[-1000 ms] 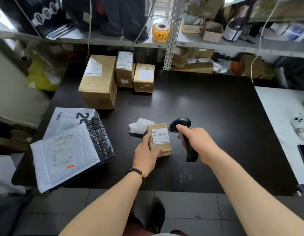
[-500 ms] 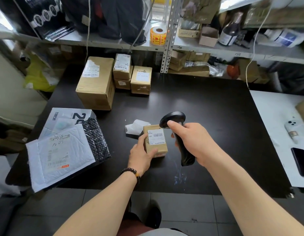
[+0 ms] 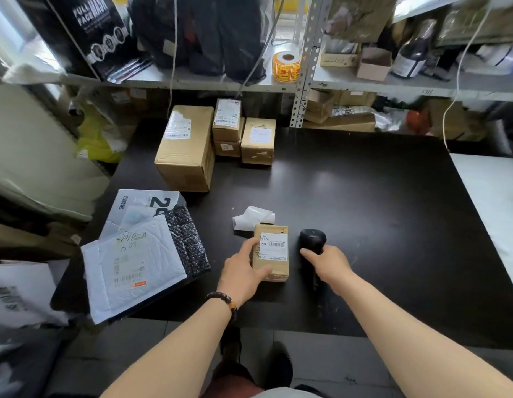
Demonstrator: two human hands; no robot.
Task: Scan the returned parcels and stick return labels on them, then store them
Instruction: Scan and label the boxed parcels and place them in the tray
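A small brown parcel (image 3: 274,262) with a white barcode label lies on the black table (image 3: 378,225) near its front edge. My left hand (image 3: 244,275) grips the parcel's left side, thumb on its near end. My right hand (image 3: 330,267) holds a black barcode scanner (image 3: 312,242) just right of the parcel, low over the table, its head pointing away from me. A crumpled white backing paper (image 3: 252,216) lies just behind the parcel. A yellow roll of labels (image 3: 287,66) stands on the shelf behind.
Several cardboard boxes (image 3: 189,147) stand at the table's back left. White and black padded mailers (image 3: 140,254) overhang the front left corner. Metal shelving (image 3: 302,81) full of goods runs along the back. A white table (image 3: 490,196) adjoins on the right.
My right hand has lowered the scanner from above the parcel's label down to the table at the parcel's right. My left hand keeps its grip on the parcel.
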